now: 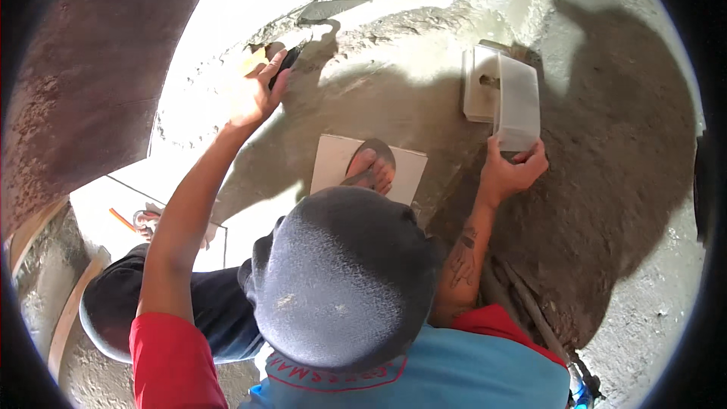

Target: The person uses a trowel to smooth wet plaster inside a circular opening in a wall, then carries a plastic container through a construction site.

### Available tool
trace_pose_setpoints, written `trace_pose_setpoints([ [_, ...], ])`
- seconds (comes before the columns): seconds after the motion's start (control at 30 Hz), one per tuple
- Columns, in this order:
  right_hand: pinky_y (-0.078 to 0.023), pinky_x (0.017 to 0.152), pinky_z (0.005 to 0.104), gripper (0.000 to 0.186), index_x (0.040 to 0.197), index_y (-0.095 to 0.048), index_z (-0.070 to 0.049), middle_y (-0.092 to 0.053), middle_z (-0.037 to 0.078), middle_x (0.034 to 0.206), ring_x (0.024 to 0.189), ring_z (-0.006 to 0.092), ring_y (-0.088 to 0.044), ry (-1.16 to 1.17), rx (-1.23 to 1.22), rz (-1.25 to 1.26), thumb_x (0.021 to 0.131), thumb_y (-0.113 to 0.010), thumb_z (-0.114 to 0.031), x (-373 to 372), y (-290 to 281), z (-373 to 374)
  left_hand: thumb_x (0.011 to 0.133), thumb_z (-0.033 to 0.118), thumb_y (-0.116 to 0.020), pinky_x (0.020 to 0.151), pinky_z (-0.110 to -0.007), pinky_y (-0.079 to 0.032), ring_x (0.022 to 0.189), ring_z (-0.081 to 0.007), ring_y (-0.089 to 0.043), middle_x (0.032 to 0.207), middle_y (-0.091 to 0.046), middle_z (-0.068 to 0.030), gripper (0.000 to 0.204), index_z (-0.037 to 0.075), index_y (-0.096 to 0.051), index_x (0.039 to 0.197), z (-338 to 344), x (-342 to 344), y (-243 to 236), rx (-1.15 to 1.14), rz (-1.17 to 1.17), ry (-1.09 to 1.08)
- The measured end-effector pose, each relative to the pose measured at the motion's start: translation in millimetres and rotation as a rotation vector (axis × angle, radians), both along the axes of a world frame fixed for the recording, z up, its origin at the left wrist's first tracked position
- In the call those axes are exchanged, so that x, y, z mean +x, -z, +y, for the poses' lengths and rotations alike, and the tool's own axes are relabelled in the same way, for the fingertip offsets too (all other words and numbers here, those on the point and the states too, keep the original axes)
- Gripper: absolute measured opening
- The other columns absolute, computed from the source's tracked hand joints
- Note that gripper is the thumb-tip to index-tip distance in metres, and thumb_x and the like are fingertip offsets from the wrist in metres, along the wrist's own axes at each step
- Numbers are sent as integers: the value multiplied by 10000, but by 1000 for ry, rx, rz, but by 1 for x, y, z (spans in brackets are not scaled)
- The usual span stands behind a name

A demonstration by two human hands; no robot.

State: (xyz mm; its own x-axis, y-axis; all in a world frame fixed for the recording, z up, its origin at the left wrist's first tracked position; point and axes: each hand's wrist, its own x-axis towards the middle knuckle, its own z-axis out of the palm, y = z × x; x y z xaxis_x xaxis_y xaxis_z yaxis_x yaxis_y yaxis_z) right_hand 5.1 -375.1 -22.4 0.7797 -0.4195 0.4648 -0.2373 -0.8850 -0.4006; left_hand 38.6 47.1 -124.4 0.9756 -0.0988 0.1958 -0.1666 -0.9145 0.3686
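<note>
Directly ahead of the right hand (516,168) stands a translucent, whitish rectangular plastic piece (519,98), its near end pinched between thumb and fingers, so this hand is closed on it. Just past the piece, ahead and slightly left of the same hand, sits a pale, translucent rectangular plastic container (477,98), partly hidden by the held piece; whether the two touch, I cannot tell.

Well to the left and farther forward, the left hand (261,91) reaches over a small dark object (286,67) of unclear kind, fingers stretched out and somewhat apart; whether they grip it, I cannot tell. A yellow-orange piece (255,62) shows just beside those fingers, on their left.

Between the hands and nearer the body, a foot (367,170) in a dark sandal (384,154) rests on a white flat slab (327,163). Left of the left hand rises a broad dark-brown curved surface (98,60). Rough grey ground (413,110) spreads between both hands.
</note>
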Motion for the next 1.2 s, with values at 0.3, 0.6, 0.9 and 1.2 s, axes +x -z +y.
trace_pose_setpoints([
  [0.3, -429, 734, 359, 765, 1221, -555, -38, -436, 48, 966, 780, 192, -423, -23, -23, 103, 533, -880, -114, 0, -4, 5, 927, 309, -624, 629, -326, -499, 621, -154, -605, 654, -635, -115, 378, 84, -655, 1229, 21, 21, -5, -498, 502, -128],
  [0.6, -428, 718, 347, 707, 1187, -567, -27, -450, 54, 951, 760, 194, -428, -29, 25, 13, 552, -869, -98, 2, -1, 9, 991, 340, -548, 342, -189, -249, 408, -17, -318, 635, -485, 52, 377, 41, -633, 1205, 74, 45, -46, -1144, 1135, -245],
  [0.9, -461, 689, 345, 656, 1220, -537, 14, -479, 64, 992, 704, 145, -416, 41, -73, 89, 714, -833, -279, -7, 6, 1, 1000, 328, -532, 338, -160, -223, 421, 1, -309, 692, -506, 35, 393, 33, -598, 1250, 72, 55, -64, -1274, 1175, -201],
  [1.2, -480, 695, 260, 555, 1285, -387, 41, -545, 143, 1164, 904, 145, -562, -39, 807, -206, 884, -709, -168, 34, 32, 43, 1018, 301, -500, 341, -160, -230, 427, 1, -300, 686, -500, 44, 389, 35, -589, 1288, 62, 89, -135, -1064, 1082, -53],
])
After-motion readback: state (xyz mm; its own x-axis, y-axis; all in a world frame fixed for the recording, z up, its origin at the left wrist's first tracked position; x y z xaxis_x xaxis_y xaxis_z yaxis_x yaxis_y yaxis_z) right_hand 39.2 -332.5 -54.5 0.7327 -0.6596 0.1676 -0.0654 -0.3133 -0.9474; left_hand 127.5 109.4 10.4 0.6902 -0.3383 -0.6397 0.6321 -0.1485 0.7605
